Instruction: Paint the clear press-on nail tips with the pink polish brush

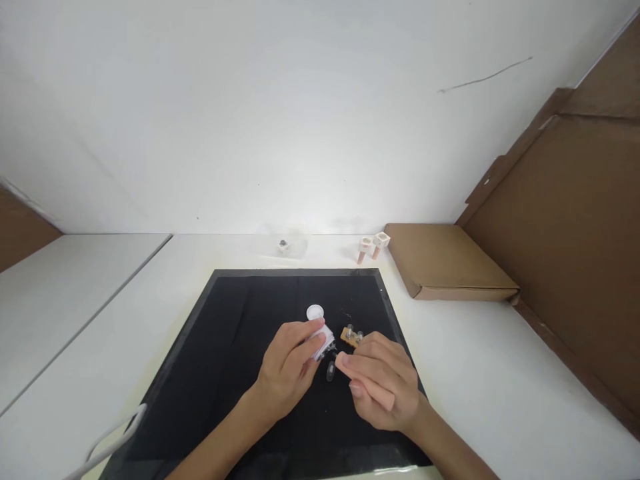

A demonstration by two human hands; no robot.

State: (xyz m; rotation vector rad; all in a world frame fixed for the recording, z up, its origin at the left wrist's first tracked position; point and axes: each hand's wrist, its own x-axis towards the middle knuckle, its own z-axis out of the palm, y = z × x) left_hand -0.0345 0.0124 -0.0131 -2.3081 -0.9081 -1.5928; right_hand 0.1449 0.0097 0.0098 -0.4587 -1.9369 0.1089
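White layered plastic part [325,341], gripped in the left hand [290,363], with fingers curled narrowly over the top. Held just to the left of the right hand [400,377], itself closed around a peach-handled tool [376,392], dark shaft aimed at the part; contact at the tip too small to tell. Just beyond the left fingertips, a white round disc [315,312]. Beside the right fingers, an orange-tan plate [345,336] with clear rounded pieces on top; between both hands, a clear oval piece [331,371]. Underneath, a black mat [225,360] on a white bench [500,373]. Farther back, two white-headed mallet-like pieces [365,245] with peach stems, near a brown cardboard box [450,260]. Any lettering on the part too small to read.
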